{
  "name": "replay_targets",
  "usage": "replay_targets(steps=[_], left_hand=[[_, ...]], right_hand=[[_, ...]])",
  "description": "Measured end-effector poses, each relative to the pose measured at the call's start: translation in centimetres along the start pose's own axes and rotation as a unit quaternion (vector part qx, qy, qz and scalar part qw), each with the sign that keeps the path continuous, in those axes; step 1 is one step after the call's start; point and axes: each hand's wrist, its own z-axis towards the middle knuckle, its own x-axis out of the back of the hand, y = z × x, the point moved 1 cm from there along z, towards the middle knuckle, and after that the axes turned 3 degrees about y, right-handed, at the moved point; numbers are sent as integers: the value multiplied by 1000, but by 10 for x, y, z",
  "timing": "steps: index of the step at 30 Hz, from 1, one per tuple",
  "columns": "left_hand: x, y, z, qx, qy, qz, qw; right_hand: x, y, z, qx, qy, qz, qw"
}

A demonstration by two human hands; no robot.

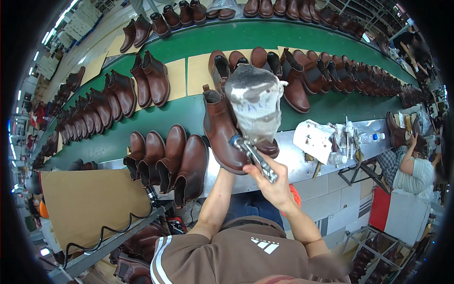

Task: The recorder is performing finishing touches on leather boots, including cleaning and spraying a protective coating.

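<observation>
Right fingers (280,170) curl round a metal tool (257,160) — forearm (303,223) slanting inward.

The left hand was concealed by the central boot (221,125); background boots (292,10) at one o'clock were cropped above.

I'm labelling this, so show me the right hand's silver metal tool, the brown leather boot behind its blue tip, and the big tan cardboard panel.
Silver metal tool (256,158), head view: its body.
Brown leather boot (220,128), head view: its upper.
Tan cardboard panel (92,196), head view: its face.
</observation>
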Motion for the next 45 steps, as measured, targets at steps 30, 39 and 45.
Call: replay_targets(steps=[30,39,45], left_hand=[[92,51,65,62,23,-69,995],[106,65,97,90,3,-78,993],[119,74,120,108,-7,-88,990]], right_hand=[[1,-1,1,11,-28,173,985],[1,-8,11,31,36,105,993],[11,-18,6,-20,96,49,994]])
